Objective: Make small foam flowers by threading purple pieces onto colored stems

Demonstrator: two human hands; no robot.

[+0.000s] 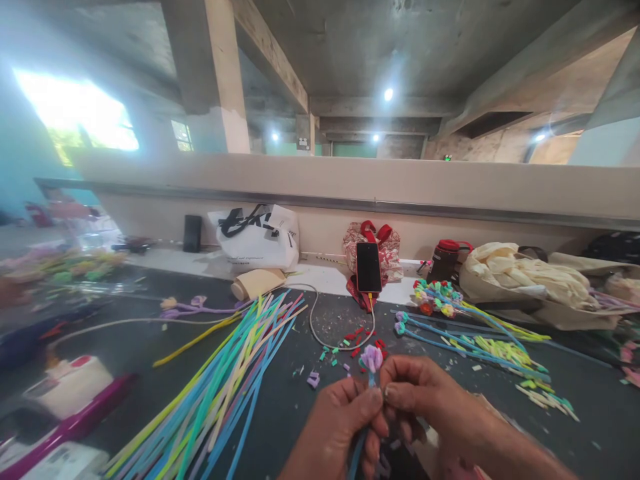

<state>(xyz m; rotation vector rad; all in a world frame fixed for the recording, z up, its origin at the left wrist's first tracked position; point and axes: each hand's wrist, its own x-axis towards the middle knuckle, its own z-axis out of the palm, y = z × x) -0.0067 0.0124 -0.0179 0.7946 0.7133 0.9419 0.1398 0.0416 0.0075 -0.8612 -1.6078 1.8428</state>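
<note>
Head view shows a small purple flower on a blue stem, held upright low in the middle of the frame, just above the dark table. The left hand pinches the stem right under the bloom with thumb and forefinger, its other fingers curled around the stem lower down. The right hand meets it from the other side, its fingertips closed narrow against the same spot beneath the flower, touching the left thumb. Just beyond the flower lie small red, green and purple scraps, scattered on the table. To the left a sheaf of long coloured strips fans out across the surface. To the right lie finished blue-stemmed flowers in a loose bunch. Further back a phone stands propped against a red-patterned bag, with a white cable looping from it. A white bag and a dark bottle with a red lid sit along the low wall.
</note>
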